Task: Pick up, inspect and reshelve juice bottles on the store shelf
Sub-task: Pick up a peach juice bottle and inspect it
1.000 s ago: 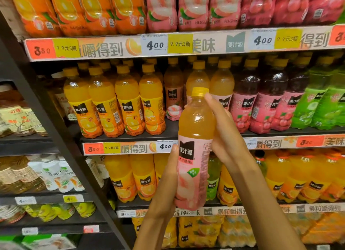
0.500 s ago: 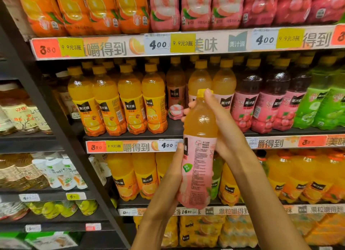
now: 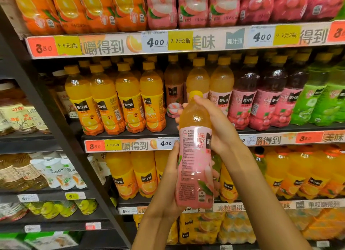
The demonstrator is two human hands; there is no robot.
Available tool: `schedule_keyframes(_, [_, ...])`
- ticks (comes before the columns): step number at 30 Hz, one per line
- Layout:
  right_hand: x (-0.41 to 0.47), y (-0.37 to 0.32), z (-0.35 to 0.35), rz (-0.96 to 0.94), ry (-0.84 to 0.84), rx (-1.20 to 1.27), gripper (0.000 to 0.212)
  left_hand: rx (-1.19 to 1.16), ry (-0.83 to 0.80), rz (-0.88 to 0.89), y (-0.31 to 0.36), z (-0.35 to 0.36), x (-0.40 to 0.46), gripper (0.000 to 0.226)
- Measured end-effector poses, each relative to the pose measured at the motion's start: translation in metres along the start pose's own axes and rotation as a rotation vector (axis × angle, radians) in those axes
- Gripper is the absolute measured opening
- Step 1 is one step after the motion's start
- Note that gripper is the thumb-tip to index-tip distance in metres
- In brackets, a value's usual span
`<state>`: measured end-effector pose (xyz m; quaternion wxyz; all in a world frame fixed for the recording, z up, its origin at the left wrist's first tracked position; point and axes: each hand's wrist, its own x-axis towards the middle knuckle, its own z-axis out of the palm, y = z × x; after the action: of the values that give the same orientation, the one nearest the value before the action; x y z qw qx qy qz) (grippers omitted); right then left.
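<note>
I held the peach juice bottle [image 3: 194,167] upright, left hand [image 3: 172,177] gripping its base, right hand [image 3: 214,126] clasping its shoulder, so the label's fine print faced me.

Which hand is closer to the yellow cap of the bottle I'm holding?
Right. The right hand wraps the bottle's upper part, fingers just under the yellow cap. The left hand holds the lower label, far below.

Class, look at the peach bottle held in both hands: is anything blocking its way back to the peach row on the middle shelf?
Nothing visible does. The peach bottle is held in front of the middle shelf, and the front of the peach row has an open slot behind the bottle's cap, beside the orange bottles.
</note>
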<state>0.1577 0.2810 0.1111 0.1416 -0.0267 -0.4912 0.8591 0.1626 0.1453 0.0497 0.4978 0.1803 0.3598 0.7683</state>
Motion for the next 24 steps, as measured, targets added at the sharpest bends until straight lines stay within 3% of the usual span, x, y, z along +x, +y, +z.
schedule_keyframes(5, [-0.001, -0.004, -0.003, -0.143, 0.073, -0.179, 0.026, 0.554, 0.228, 0.147, 0.001, -0.017, -0.002, 0.069])
schedule_keyframes(8, [0.0, 0.001, -0.003, -0.155, 0.077, -0.259, 0.022, 0.645, 0.253, 0.174, -0.003, -0.017, -0.002, 0.063])
schedule_keyframes(12, [-0.001, 0.004, -0.007, -0.129, 0.026, -0.253, 0.025, 0.484, 0.253, 0.173, -0.005, -0.014, -0.003, 0.062])
schedule_keyframes(18, [0.0, 0.012, -0.007, -0.019, -0.015, -0.002, 0.025, 0.16, 0.096, 0.073, -0.001, 0.005, -0.01, 0.069])
schedule_keyframes(24, [0.005, 0.007, -0.014, 0.121, -0.029, 0.078, 0.037, 0.053, -0.005, 0.08, 0.011, 0.019, -0.019, 0.062])
